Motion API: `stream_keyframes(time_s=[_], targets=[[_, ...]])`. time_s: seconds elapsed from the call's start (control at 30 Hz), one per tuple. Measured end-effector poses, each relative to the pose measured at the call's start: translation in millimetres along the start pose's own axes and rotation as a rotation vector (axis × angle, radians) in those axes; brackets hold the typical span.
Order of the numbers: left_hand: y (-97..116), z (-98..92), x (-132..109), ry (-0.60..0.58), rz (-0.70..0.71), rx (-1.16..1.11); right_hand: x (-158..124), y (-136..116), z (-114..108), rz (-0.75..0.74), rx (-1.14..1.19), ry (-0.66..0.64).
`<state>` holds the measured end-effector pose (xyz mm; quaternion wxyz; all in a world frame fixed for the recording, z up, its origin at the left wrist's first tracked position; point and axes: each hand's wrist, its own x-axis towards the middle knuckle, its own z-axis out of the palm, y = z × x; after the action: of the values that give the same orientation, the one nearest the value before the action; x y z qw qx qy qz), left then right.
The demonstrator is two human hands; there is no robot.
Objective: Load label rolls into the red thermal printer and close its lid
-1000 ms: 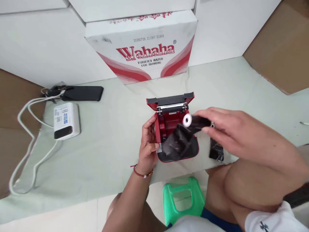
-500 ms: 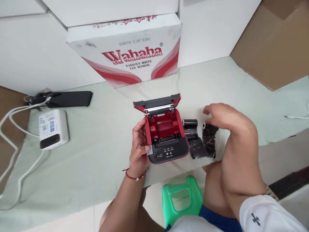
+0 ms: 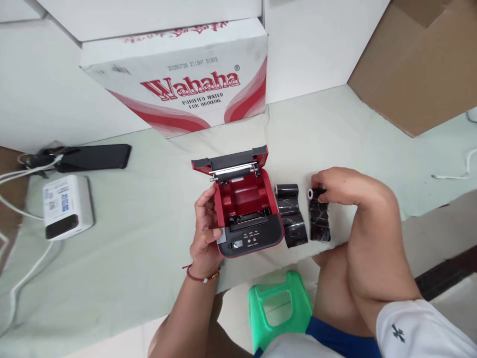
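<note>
A small red and black printer (image 3: 246, 209) lies on the pale green cloth with its lid flipped open and its red paper bay empty. My left hand (image 3: 204, 226) grips its left side, thumb on the front corner. Just right of it lies a black ribbon roll (image 3: 290, 214) with a loose strip trailing toward me. My right hand (image 3: 343, 186) closes its fingers on a second black roll (image 3: 318, 214) with a white core, further right, its strip lying on the cloth.
A white Wahaha water carton (image 3: 194, 74) stands behind the printer. At the left lie a black phone (image 3: 93, 156), a white power bank (image 3: 63, 206) with white cables. Brown cardboard (image 3: 417, 64) leans at the back right. A green stool (image 3: 279, 303) sits below the cloth's front edge.
My right hand lifted the black ribbon out of the printer bay and set it down to the right of the printer, where two rolls now lie. My left hand kept its hold.
</note>
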<state>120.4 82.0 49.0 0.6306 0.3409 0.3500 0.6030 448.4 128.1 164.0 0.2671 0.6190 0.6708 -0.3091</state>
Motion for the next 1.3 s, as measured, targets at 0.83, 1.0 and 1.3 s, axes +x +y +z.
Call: stream_keyframes(time_s=[0.83,1.0,1.3], targets=[[-3.9,-2.3,1.6,-0.040,0.008,0.028,-4.4,-144.9,-1.6,-0.335,0.032,0.375],[-6.7,-9.9,-4.0,-0.114,0.075,0.148,-3.9,-152.2,-5.7,-0.320,-0.074,0.340],[-2.1,-9.0,-16.9,-0.274,0.627,0.744,-0.2,-140.3,-7.9,-0.396,0.048,0.408]])
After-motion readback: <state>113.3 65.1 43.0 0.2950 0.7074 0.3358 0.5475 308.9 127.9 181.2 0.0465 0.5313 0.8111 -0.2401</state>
